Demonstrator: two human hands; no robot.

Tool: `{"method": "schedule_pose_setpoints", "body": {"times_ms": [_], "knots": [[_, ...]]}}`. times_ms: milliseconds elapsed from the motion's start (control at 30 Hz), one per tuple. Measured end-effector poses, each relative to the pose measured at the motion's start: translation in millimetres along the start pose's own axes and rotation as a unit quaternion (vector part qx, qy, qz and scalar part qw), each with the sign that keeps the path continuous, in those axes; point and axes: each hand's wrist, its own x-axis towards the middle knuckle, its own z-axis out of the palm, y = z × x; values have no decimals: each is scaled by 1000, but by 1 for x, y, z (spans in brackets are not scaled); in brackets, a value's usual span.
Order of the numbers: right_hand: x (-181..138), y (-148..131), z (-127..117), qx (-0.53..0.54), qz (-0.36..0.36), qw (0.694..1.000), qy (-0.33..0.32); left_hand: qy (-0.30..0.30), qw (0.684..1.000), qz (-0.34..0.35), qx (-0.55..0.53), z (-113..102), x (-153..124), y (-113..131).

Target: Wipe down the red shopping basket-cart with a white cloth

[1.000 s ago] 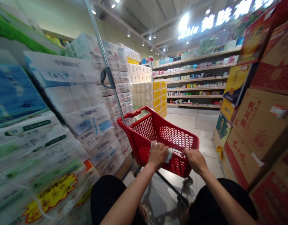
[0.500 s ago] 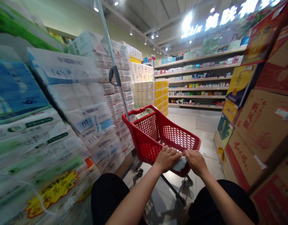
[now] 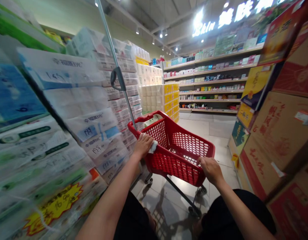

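Note:
A red plastic shopping cart (image 3: 179, 165) with a perforated basket stands side-on in front of me. My left hand (image 3: 143, 145) presses a white cloth (image 3: 153, 147) against the near rim, close to the handle end. Its fingers lie over the cloth, hiding part of it. At the other end, my right hand (image 3: 212, 170) is closed around the rim near the corner. From the handle side rises a metal pole (image 3: 110, 40) with a grey plastic loop (image 3: 118, 79) on it.
Stacked packs of tissue paper (image 3: 86, 110) line the left side, close to the cart. Cardboard cartons (image 3: 279, 130) are piled on the right. Behind the cart, shelves (image 3: 211, 83) hold small boxes and bottles. Pale floor tiles (image 3: 204, 130) lie between.
My left hand has slid the white cloth along the near rim, from the right corner leftward toward the handle. My right hand stays at the right corner.

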Motion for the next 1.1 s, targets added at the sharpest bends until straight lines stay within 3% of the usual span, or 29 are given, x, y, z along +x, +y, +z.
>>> {"method": "schedule_pose_setpoints", "body": {"times_ms": [100, 300, 533, 633, 733, 800, 867, 933, 1100], "knots": [[0, -4, 5, -1, 6, 1000, 16, 13, 999, -35, -16, 7, -3, 25], [-2, -12, 11, -8, 21, 999, 30, 18, 995, -47, -87, 28, -10, 114], [2, -17, 4, 54, 37, 998, -8, 21, 991, -14, -133, 37, -8, 215], [11, -19, -10, 138, 47, 989, -29, 12, 971, 28, -238, 28, -3, 241], [16, -29, -24, 148, 43, 988, 5, 29, 927, 36, -372, 12, 3, 241], [13, -41, -26, 79, 4, 997, 4, 77, 912, -12, -403, 5, 5, 230], [5, -54, -19, -10, -41, 999, -24, 108, 921, -75, -366, 5, 5, 214], [-3, -63, -6, -93, -68, 993, -36, 89, 947, -94, -295, 12, 2, 199], [-11, -51, 8, -198, -108, 974, -9, 15, 985, -28, -172, 29, -5, 176]]}}
